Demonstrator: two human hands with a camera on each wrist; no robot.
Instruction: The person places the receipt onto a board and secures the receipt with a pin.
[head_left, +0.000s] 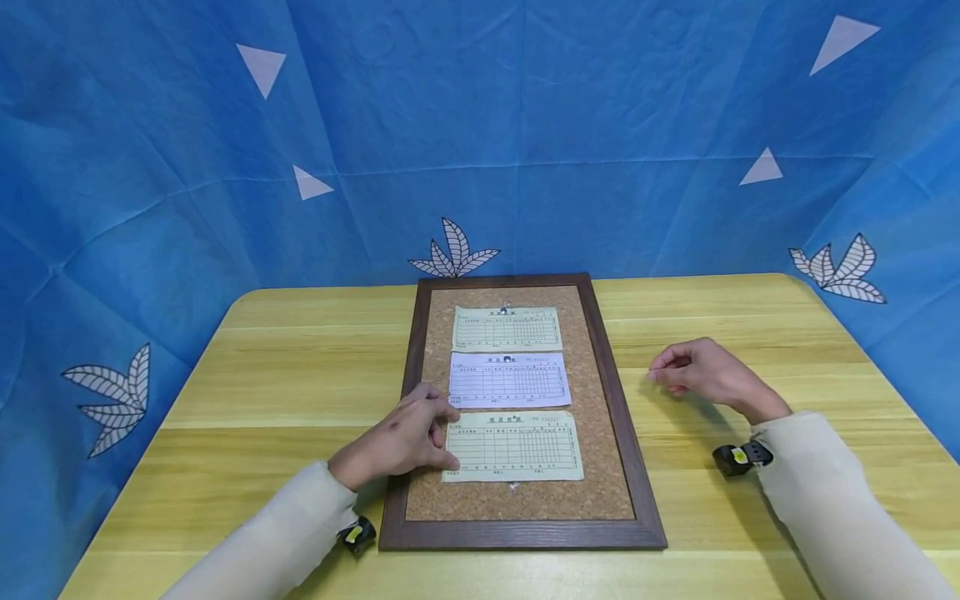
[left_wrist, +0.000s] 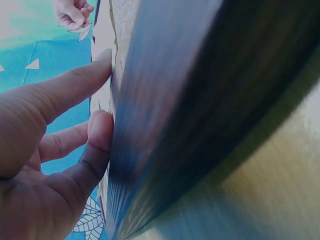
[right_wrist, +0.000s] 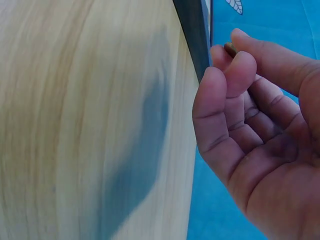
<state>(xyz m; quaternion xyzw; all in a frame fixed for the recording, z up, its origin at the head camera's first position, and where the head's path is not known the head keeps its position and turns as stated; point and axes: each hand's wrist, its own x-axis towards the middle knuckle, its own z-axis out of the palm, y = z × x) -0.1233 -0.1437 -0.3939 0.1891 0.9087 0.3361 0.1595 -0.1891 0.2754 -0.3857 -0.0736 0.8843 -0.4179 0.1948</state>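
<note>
A cork board in a dark brown frame lies on the table, bearing three printed paper slips. The top slip is pale green, the middle slip white-violet, the lowest slip pale green. My left hand reaches over the frame's left side, its thumb and forefinger spread on the lowest slip's left edge. To the right of the board, above the table, my right hand pinches a small brass-coloured thumbtack between thumb and fingertips; most of it is hidden.
Small dark spots, seemingly tacks, show on the top and middle slips, with a smaller one on the lowest. Bare wooden table lies on both sides of the board. Behind it hangs a blue patterned cloth.
</note>
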